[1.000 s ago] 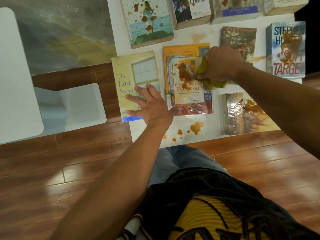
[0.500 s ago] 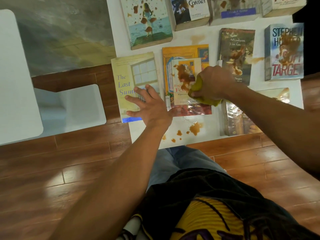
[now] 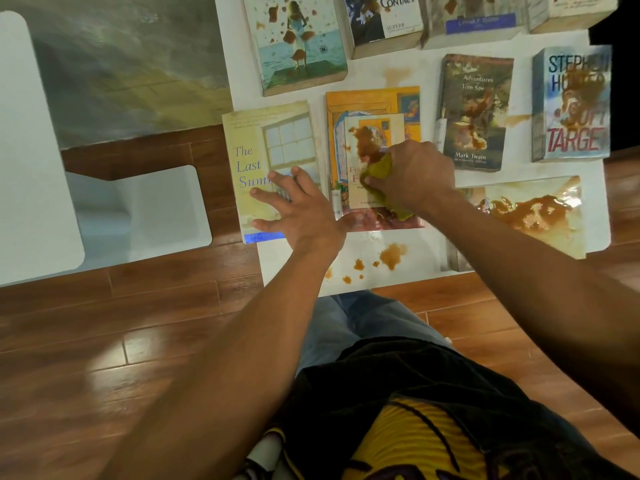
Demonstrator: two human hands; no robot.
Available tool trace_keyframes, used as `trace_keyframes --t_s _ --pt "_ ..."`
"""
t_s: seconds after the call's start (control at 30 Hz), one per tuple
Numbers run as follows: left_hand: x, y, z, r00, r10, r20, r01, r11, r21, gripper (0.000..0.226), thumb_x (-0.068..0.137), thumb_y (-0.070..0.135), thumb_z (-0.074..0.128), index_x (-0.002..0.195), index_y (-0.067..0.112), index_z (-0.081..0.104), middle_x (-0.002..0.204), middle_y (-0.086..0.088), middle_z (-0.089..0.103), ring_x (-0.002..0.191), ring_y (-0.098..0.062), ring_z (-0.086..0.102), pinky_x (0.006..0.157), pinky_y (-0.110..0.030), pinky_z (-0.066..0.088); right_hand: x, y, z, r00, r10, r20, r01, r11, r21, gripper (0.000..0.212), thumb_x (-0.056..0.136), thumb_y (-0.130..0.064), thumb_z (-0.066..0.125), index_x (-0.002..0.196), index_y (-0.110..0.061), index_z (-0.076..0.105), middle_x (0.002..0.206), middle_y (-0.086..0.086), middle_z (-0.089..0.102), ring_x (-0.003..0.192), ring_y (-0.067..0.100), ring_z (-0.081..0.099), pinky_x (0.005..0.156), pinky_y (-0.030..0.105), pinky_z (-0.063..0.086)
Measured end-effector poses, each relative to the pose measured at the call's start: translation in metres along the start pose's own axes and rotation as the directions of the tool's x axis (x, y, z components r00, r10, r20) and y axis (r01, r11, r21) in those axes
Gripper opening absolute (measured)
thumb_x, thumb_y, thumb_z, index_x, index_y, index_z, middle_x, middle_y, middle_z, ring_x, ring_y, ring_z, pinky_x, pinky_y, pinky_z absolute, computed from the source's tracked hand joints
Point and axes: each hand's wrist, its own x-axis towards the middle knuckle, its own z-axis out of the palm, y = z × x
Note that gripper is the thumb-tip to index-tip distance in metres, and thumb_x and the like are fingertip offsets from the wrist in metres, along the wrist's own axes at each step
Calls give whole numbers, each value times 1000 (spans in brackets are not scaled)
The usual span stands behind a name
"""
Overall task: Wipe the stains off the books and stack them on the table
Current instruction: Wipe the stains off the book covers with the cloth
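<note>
Head view: right hand [image 3: 412, 174] grips crumpled yellow-green cloth [image 3: 381, 171], pressed on orange-covered paperback with brown stain [image 3: 374, 133] at white tabletop [image 3: 415, 244] centre. Left hand [image 3: 298, 209] flat, fingers spread, rests on pale yellow paperback with window picture [image 3: 263, 140] just beside it. More stained books lie around.

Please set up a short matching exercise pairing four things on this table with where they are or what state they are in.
Things:
1. left hand
2. green cloth
3. Mark Twain book
4. The Last Summer book

States:
A. gripped by the right hand, on the orange book
B. lying apart from both hands, stained brown
C. fingers spread flat
D. cover free of brown stains, under a hand

Pairs: 1-C, 2-A, 3-B, 4-D
</note>
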Motion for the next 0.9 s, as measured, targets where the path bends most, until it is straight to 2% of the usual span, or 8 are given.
trace_keyframes --t_s 0.07,0.2,0.37,0.43,0.67,0.8,0.9 --pt "0 -1 0 1000 2 -2 -2 1000 -8 132 73 83 59 156 7 -10 162 -25 -10 145 -60 -4 105 -78 25 2 14 -4 999 35 19 -35 999 -42 53 83 -68 65 96 -17 60 88 5 57 83 26 57 69 37 49" --pt "-2 -3 3 1000 1 7 -1 1000 -19 132 74 83 59 156 7 -10 163 -25 -11 145 -60 -5 106 -78 23 2 21 -6 998 66 13 -64 995 -71 63 80 -71 64 103 -13 60 92 8 55 97 30 61 72 40 51" --pt "-2 0 0 1000 -1 9 1 1000 -23 132 74 84 57 156 6 -11 162 -25 -11 145 -60 -6 106 -78 22 3 -14 3 1000 8 -1 -8 1000 8 58 82 -68 65 104 -15 64 92 6 59 86 26 61 64 34 46" --pt "-1 0 0 1000 -9 9 9 1000 -21 133 73 85 57 156 6 -11 162 -25 -12 145 -60 -6 105 -78 23 4 -17 4 1000 1 -7 -1 1000 31 56 81 -68 66 102 -16 64 87 4 55 82 25 58 63 33 44" --pt "-1 -1 2 1000 -6 9 6 999 -36 133 72 84 60 156 8 -9 163 -24 -11 145 -59 -6 106 -78 23 5 24 -1 995 99 26 -99 995 -18 63 78 -73 65 100 -13 62 94 8 62 84 28 61 67 37 51" --pt "-3 -1 2 1000 -15 7 15 999 -28 131 74 84 58 156 7 -9 163 -24 -10 145 -60 -5 106 -78 23 3 1 1 999 43 4 -43 998 -35 58 82 -69 65 99 -14 63 87 6 56 79 25 53 64 35 44" --pt "-3 0 -1 1000 -20 17 20 1000 -23 131 75 85 55 156 6 -10 162 -26 -11 145 -60 -5 105 -78 23 4 -19 4 999 -37 -7 37 999 -28 55 83 -68 64 108 -19 66 82 1 51 81 25 57 62 34 42"
